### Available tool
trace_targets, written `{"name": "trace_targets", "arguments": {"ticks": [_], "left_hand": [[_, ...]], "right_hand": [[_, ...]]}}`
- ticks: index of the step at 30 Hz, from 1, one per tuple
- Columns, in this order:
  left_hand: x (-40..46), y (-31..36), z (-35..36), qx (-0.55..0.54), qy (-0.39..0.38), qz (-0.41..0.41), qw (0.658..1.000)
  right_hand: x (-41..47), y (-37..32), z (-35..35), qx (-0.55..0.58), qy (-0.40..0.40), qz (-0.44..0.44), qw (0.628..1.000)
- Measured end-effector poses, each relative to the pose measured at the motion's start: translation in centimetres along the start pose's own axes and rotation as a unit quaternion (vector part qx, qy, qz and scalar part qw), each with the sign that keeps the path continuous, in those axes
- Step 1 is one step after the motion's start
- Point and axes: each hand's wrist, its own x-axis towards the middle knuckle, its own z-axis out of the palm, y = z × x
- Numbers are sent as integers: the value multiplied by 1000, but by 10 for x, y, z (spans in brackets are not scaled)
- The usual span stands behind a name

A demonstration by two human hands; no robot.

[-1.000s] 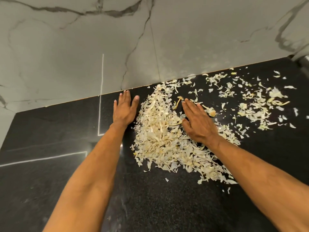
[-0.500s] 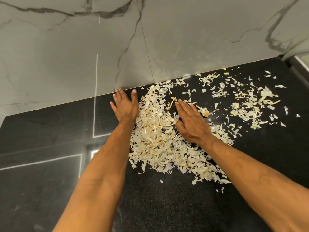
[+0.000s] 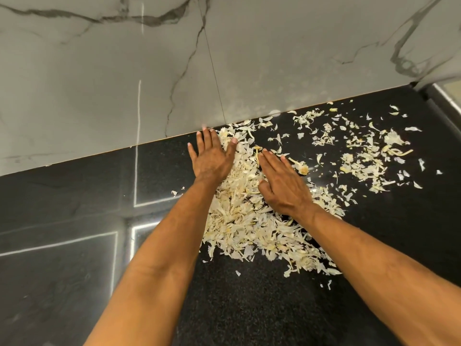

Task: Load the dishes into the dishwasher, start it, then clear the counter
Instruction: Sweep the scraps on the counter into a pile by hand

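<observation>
A heap of pale, papery peel scraps (image 3: 249, 221) lies on the black speckled counter (image 3: 249, 308). My left hand (image 3: 212, 158) lies flat, fingers spread, on the heap's left far edge, fingertips near the wall. My right hand (image 3: 284, 186) lies flat on the heap's right side, fingers pointing up-left toward the left hand. Neither hand grips anything. Thinner scattered scraps (image 3: 361, 156) spread to the right, apart from the heap.
A grey marble-pattern wall (image 3: 224, 58) rises directly behind the counter. A metal edge (image 3: 449, 96) shows at the far right corner. Bare black counter extends to the left (image 3: 62, 245) and toward me.
My left hand has slid right onto the heap's edge, pushing scraps inward. The two hands are now closer together, and the heap between them is narrower.
</observation>
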Motion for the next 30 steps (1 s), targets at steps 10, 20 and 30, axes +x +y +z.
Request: {"name": "trace_targets", "arguments": {"ticks": [10,20,30], "left_hand": [[-3,-20,-19,-135,-18,105,985],[-55,-94,-20,-115,17,-7,993],[-104,-2,4,-208,-53,110,970]], "right_hand": [[0,0,0,7,-2,-3,1000],[-1,2,2,1,1,-12,1000],[-13,11,-18,179,-28,2,983]]}}
